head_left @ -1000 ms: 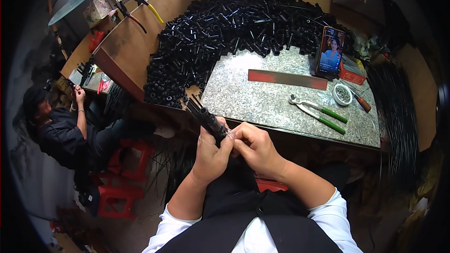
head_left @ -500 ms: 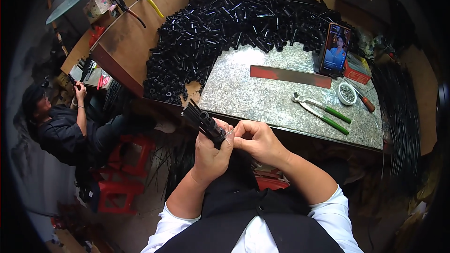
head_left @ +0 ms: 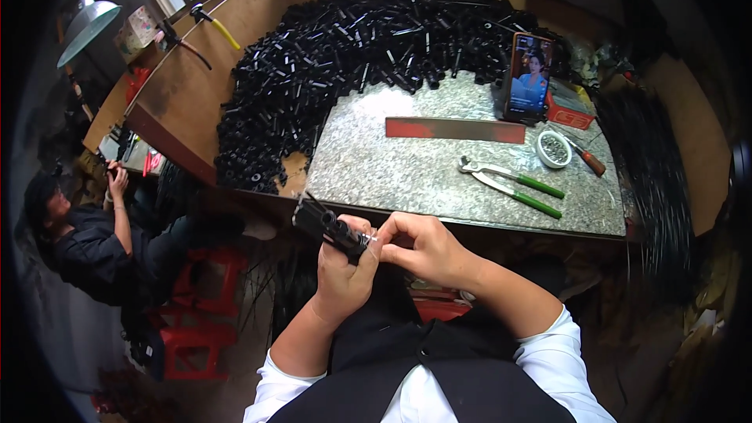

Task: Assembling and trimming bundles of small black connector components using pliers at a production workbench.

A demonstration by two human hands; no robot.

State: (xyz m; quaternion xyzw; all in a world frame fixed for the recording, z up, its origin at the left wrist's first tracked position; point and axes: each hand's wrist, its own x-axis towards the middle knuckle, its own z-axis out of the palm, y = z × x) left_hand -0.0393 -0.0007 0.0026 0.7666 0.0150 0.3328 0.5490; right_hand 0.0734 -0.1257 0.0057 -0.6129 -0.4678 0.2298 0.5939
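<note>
My left hand (head_left: 343,276) is closed around a bundle of black tubes (head_left: 329,229), held tilted in front of my body. Round openings face up along the bundle, and one thin rod sticks out at its far end. My right hand (head_left: 429,249) meets the bundle's near end, thumb and forefinger pinched together beside the left thumb. A thin, shiny sliver (head_left: 373,240) shows between the two hands; it is too small to name, and whether the right fingertips grip it is hard to see.
A large heap of black tubes (head_left: 376,35) covers the back of the bench (head_left: 368,164). On the bench lie a red-grey flat bar (head_left: 454,130), green-handled pincers (head_left: 513,186), a white bowl of small metal pieces (head_left: 554,150), a screwdriver (head_left: 589,161) and a propped phone (head_left: 529,77). A co-worker (head_left: 86,235) sits at left.
The bench and everything on it have shifted left in the view. My hands stay together at the bundle, which has turned slightly so its openings show more.
</note>
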